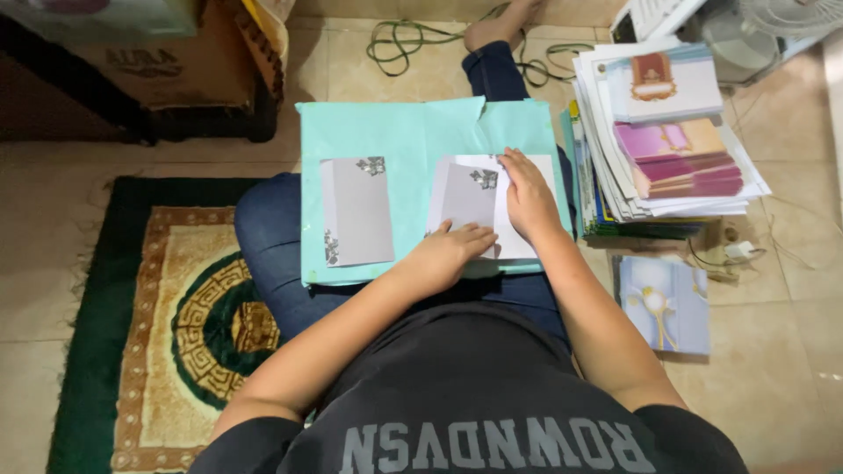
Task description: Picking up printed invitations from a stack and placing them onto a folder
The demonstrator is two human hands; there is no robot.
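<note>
A mint-green board point(413, 132) rests across my lap. On its left lies a grey card point(358, 211) with dark floral corners. On its right lies a second grey floral card point(467, 195) with a white sheet point(525, 167) folded around it. My left hand point(450, 250) presses flat on the lower edge of that card. My right hand point(527, 195) lies on the white sheet, fingers at its top edge beside the floral corner. Both hands touch the paper; neither lifts it.
A tall stack of cards and paper point(672, 132) stands on the floor to the right, with a blue floral card point(663, 303) below it. A green and gold rug point(167, 325) lies to the left. A cardboard box point(176, 66) and green cable point(404, 39) sit beyond.
</note>
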